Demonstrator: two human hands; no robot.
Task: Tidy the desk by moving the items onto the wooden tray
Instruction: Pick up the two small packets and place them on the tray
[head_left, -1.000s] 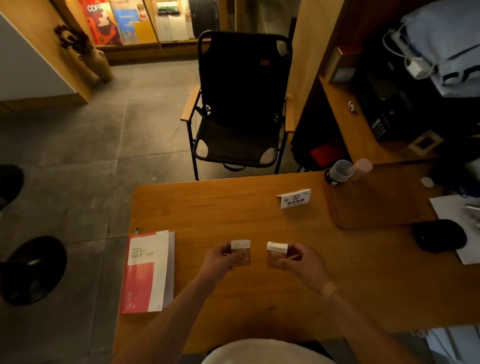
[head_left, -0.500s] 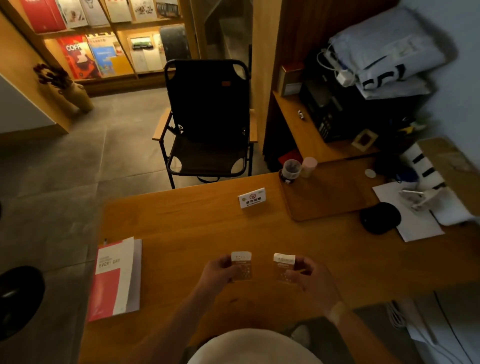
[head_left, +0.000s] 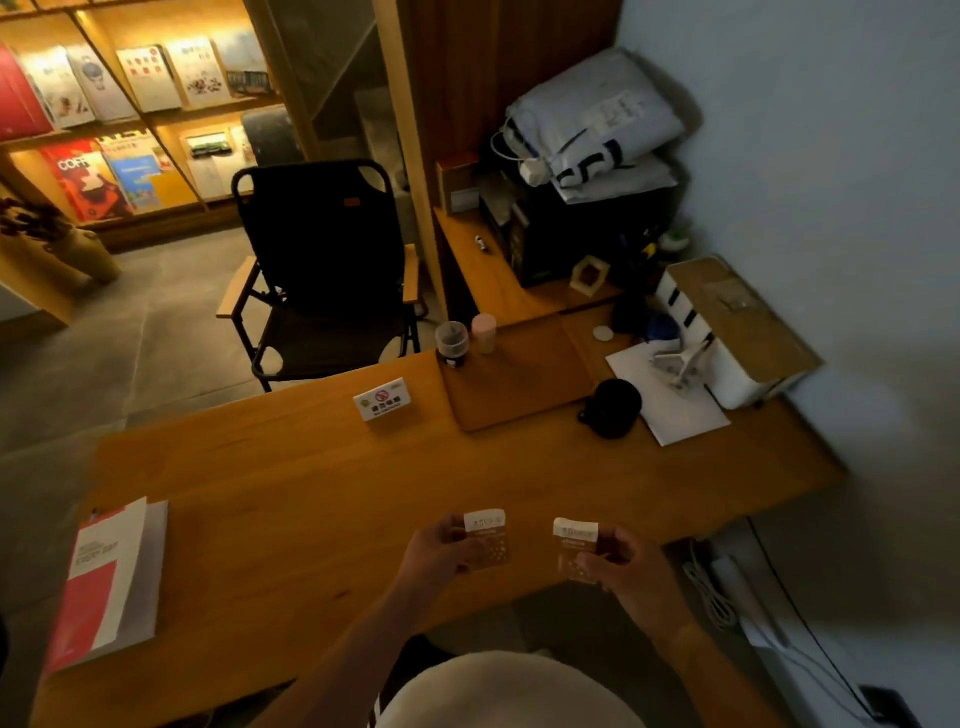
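My left hand (head_left: 439, 545) holds a small brown packet with a white top (head_left: 488, 538) above the near edge of the wooden desk (head_left: 291, 499). A second, matching packet (head_left: 574, 551) is gripped in my right hand (head_left: 621, 566), a little to the right of the first. The two packets are apart, side by side. The wooden tray (head_left: 519, 384) lies far ahead at the desk's back right, with a dark jar (head_left: 451, 343) and a pink cup (head_left: 484, 332) standing at its far left corner.
A small white sign (head_left: 383, 399) stands left of the tray. A red and white book (head_left: 106, 577) lies at the desk's left end. A black round object (head_left: 613, 408), white paper (head_left: 670, 400) and a white box (head_left: 737, 332) sit right of the tray. A black chair (head_left: 322, 270) stands behind the desk.
The view has swung right and up, so the desk's right end and wall now show. Both hands keep hold of their packets, staying side by side over the near desk edge.
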